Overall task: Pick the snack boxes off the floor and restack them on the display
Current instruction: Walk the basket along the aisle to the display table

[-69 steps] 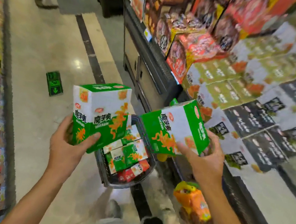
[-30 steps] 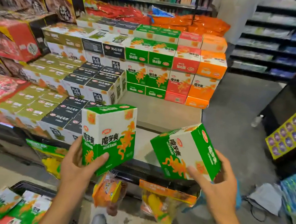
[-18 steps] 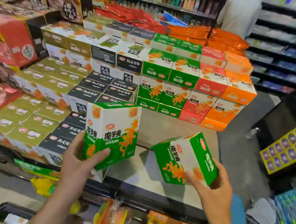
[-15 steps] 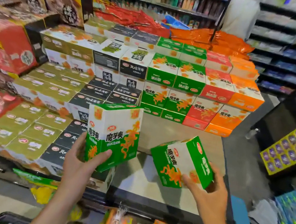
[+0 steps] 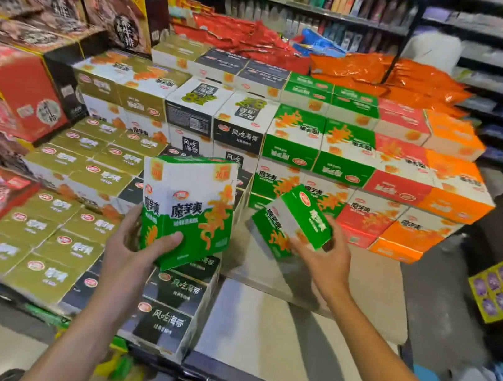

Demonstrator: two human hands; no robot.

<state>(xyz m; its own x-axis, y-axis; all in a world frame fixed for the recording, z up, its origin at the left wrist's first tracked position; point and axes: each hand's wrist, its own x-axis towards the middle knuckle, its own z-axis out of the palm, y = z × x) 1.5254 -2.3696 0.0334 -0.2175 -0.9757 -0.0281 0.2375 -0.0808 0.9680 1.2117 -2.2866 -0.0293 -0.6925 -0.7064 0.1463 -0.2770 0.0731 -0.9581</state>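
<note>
Display surface (image 5: 293,337) closer now, bare patch ahead; green stack (image 5: 317,154) behind it.
Shop aisle, shelving at the back, black boxes (image 5: 171,302) just left of the gap. Since a second ago both hands have pushed forward over the surface. Left hand (image 5: 134,248), fingers gripping upright green box (image 5: 188,210); right hand (image 5: 324,260), fingers gripping tilted box (image 5: 291,222), now low near the stack. Placement looks imminent.
</note>
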